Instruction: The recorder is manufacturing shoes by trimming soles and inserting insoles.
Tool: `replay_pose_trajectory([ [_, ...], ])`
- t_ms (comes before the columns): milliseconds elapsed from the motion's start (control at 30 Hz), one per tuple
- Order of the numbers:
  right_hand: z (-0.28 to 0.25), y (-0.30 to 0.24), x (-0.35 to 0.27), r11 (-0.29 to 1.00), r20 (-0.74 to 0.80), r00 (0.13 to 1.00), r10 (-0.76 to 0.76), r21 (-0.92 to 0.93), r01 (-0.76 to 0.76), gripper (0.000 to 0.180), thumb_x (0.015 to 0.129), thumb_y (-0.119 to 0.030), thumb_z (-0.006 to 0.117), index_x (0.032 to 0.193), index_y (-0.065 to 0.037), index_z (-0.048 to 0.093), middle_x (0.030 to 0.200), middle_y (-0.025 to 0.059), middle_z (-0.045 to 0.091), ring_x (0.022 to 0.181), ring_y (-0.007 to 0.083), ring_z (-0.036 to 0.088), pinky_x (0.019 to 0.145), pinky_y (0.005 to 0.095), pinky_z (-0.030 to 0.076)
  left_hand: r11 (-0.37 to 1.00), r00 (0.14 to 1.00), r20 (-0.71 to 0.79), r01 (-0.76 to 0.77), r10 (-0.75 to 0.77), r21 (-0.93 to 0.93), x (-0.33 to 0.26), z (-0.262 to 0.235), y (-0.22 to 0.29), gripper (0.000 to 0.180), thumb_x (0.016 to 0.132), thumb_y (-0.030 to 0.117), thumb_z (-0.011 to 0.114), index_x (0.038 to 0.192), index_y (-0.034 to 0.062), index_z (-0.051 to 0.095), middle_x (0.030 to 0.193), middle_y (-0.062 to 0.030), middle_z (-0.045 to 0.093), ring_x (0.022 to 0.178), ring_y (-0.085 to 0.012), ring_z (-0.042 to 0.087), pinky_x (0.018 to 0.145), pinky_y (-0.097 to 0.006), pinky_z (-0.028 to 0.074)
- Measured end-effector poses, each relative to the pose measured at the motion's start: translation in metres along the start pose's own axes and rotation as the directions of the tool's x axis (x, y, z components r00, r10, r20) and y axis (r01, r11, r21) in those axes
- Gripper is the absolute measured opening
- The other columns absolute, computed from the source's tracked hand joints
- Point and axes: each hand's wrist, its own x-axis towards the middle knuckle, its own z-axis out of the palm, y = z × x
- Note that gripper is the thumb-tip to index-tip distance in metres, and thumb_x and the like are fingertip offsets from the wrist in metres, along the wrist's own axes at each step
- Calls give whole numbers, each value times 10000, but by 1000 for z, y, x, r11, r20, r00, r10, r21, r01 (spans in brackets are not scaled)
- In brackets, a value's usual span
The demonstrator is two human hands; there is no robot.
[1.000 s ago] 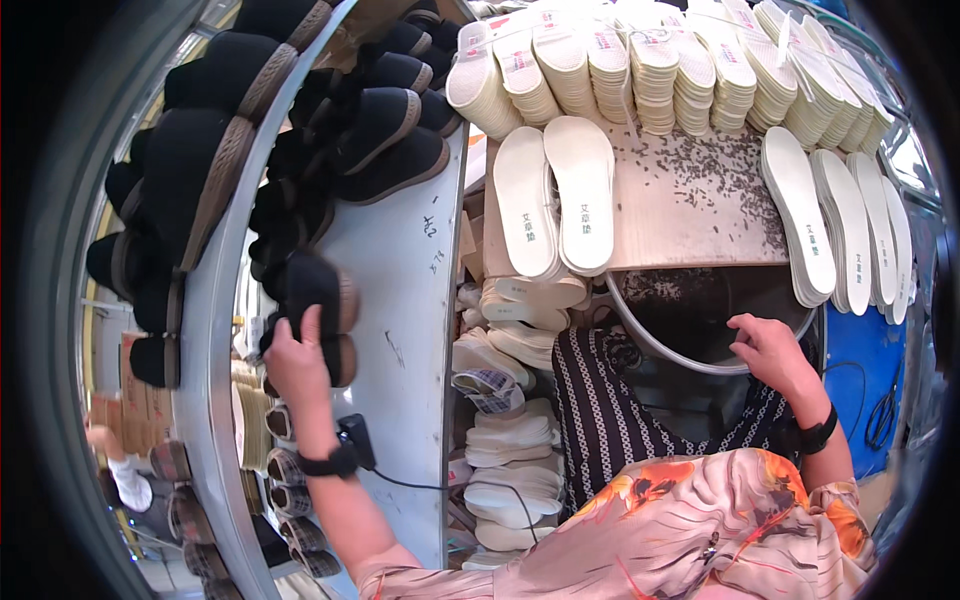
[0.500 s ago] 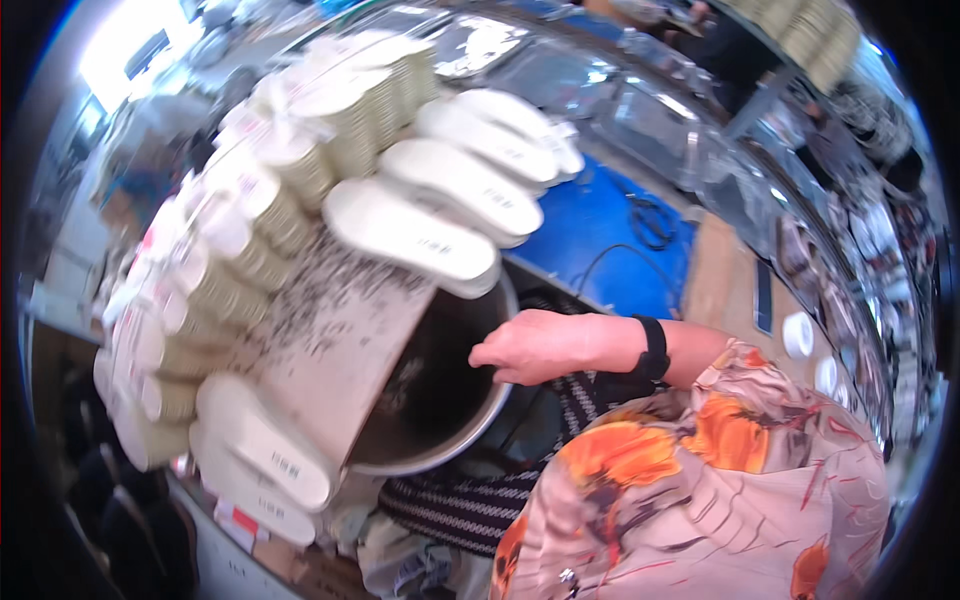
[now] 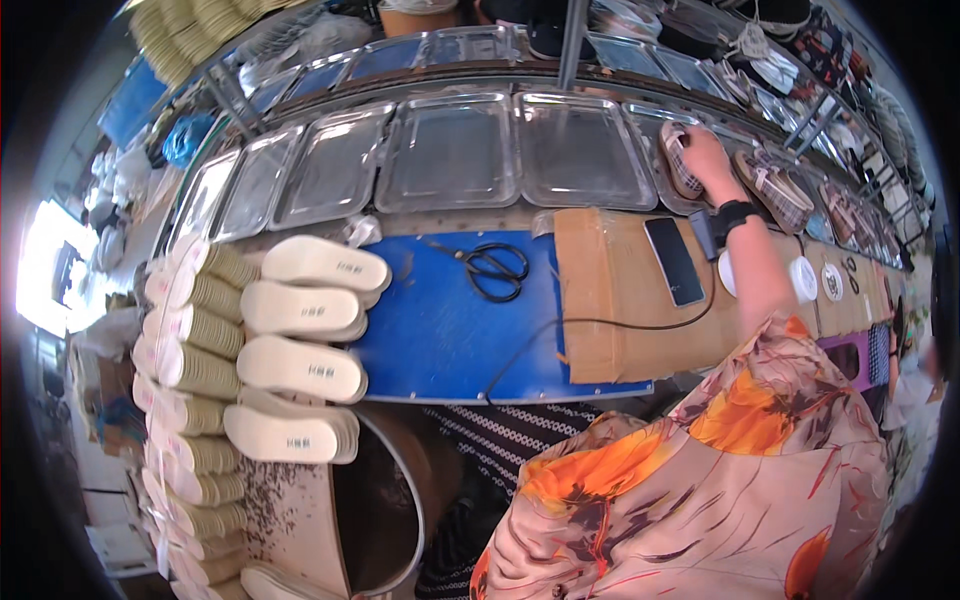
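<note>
My right hand [image 3: 706, 152] reaches far forward to the upper right, its fingers closed over a woven, striped shoe [image 3: 678, 163] that lies in a metal tray [image 3: 655, 128]. A black band [image 3: 736, 212] sits on that wrist, and my orange patterned sleeve [image 3: 720, 470] fills the lower right. My left hand is out of view.
A row of shiny metal trays [image 3: 448, 150] lines the back. On the blue mat [image 3: 440, 330] lie black scissors [image 3: 495, 268]; a dark phone [image 3: 673, 260] and a cable rest on cardboard [image 3: 610, 300]. White soles [image 3: 300, 345] are stacked at left beside a metal pot [image 3: 395, 500]. More woven shoes [image 3: 775, 190] lie further right.
The view has swung from the pot and soles to the bench. My right hand left the pot and now rests on a woven shoe in a tray.
</note>
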Motion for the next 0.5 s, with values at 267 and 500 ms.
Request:
replay_pose_trajectory([
  [267,40,129,28,986,507,857,-87,-76,146,668,647,-172,641,1265,-54,418,1146,213,551,1061,325,541,883,396,424,854,929,91,-367,359,369,61,57,125,309,818,174,563,1104,57,551,1007,-177,589,894,-356,574,742,-416,471],
  [500,131,181,76,973,581,781,-229,170,159,389,661,-163,676,1006,8,621,836,139,648,733,219,618,671,328,464,874,928,-16,-346,373,342,60,74,123,343,786,245,619,1055,44,548,963,-156,598,909,-328,574,759,-402,473],
])
